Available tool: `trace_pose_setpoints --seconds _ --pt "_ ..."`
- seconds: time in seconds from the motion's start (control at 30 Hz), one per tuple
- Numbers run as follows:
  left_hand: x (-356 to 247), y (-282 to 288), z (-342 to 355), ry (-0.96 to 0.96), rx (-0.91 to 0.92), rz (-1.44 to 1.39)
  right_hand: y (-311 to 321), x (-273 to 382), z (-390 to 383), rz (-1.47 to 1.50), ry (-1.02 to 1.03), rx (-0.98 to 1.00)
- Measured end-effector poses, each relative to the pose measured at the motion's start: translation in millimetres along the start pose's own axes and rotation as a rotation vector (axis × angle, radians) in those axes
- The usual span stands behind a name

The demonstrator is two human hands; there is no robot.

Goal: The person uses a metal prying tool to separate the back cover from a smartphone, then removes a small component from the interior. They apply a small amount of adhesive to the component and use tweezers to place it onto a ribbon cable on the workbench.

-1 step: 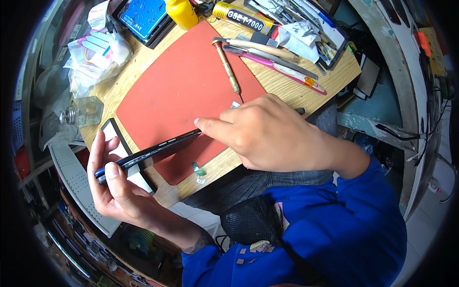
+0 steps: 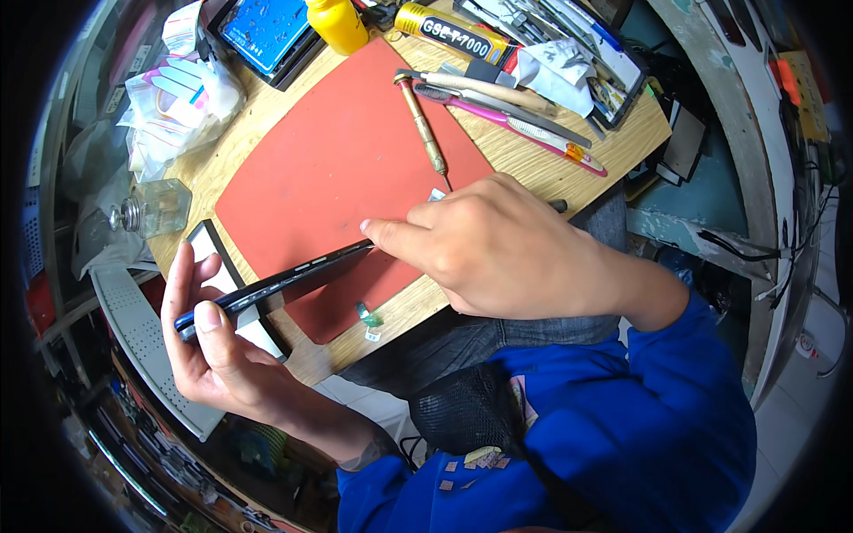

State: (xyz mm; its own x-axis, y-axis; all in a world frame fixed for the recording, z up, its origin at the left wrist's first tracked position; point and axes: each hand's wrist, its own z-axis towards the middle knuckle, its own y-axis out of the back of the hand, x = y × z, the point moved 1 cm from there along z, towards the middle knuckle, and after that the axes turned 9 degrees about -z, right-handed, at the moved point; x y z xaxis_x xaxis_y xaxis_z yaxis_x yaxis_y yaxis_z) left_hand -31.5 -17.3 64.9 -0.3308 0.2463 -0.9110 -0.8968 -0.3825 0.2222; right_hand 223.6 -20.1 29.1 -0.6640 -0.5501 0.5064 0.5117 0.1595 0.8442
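Smartphone (image 2: 275, 282), dark and seen nearly edge-on, is held tilted above the near part of a red mat (image 2: 320, 151) on a wood-grain surface (image 2: 633, 142). A brass-coloured screwdriver (image 2: 423, 129) lies on the mat, and a small green piece (image 2: 366, 314) sits by its near edge. Beyond the mat are a yellow bottle (image 2: 338, 27), a yellow tube (image 2: 444, 28) and a pink-and-white toothbrush (image 2: 533, 133); at left stand a glass bottle (image 2: 166, 206) and a clear plastic bag (image 2: 182, 115). A perforated pale panel (image 2: 147, 346) hangs beside the surface, with pale floor tiles below.

The left hand (image 2: 220, 360) pinches the phone's left end, thumb on the near side, other fingers behind. The right hand (image 2: 493, 244) has its index finger at the opposite end, its other fingers curled (whether they grip, I cannot tell). Both of the 2 forearms come from blue sleeves: the left hand is turned partly palm-up, the right reaches in with its back upward.
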Motion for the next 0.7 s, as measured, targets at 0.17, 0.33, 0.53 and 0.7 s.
trace_pose_setpoints --seconds 0.17,0.33,0.53,0.7 --pt "7 -8 5 -0.022 -0.029 -0.048 6 -8 9 0.012 0.072 0.059" --pt "7 -10 7 0.003 -0.042 -0.06 2 -1 9 -0.035 0.039 0.081" --pt "6 -12 8 0.03 -0.04 -0.088 -2 -8 11 0.041 0.051 0.021" --pt "5 -11 9 0.049 -0.036 -0.11 -6 -11 12 0.035 0.09 -0.027"
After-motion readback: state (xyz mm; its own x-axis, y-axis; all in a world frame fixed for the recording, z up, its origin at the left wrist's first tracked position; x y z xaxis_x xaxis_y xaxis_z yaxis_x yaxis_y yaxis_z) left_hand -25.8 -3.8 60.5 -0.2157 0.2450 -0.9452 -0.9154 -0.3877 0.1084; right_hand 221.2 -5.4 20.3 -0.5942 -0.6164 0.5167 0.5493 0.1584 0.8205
